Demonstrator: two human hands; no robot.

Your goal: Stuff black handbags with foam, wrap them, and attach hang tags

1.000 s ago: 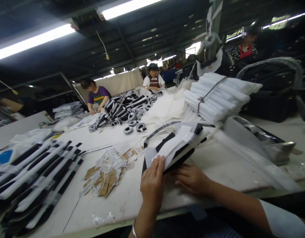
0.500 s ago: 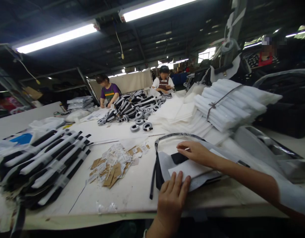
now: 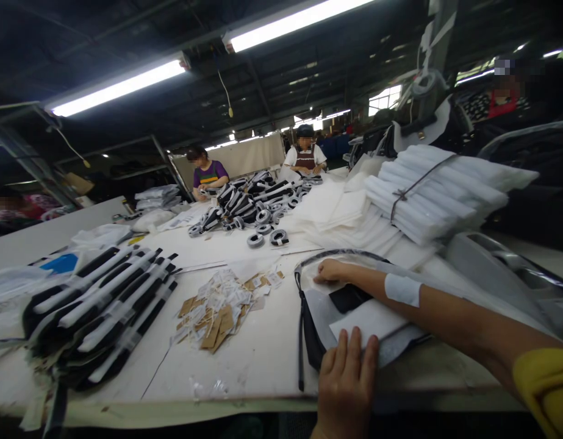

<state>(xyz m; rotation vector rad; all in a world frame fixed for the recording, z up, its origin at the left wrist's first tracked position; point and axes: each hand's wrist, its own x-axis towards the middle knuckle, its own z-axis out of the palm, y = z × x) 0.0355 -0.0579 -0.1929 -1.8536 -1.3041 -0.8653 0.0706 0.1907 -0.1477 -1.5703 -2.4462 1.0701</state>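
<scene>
A black bag (image 3: 311,347) lies flat on the table before me, with translucent whitish sheeting over it and a dark rim curving along its far side. A folded white sheet (image 3: 370,321) rests across it, beside a black patch (image 3: 349,297). My left hand (image 3: 347,378) lies with fingers stretched over the near edge of the folded sheet. Reaching across the bag, my right hand (image 3: 330,271) is closed at its far left part, inside the rim. Whatever the curled fingers pinch is hidden. A black strap (image 3: 301,341) hangs down the bag's left side.
Paper tags (image 3: 226,305) lie heaped left of the bag. Farther left are stacked black-and-white strap pieces (image 3: 121,299). Rolled straps (image 3: 263,216) pile up behind, near two people at work. White foam sheets (image 3: 336,207) and a tied white bundle (image 3: 439,189) stand back right.
My right hand has moved away from me, from beside the black patch to the bag's far left part, and its fingers have curled in. My left hand stays on the folded sheet.
</scene>
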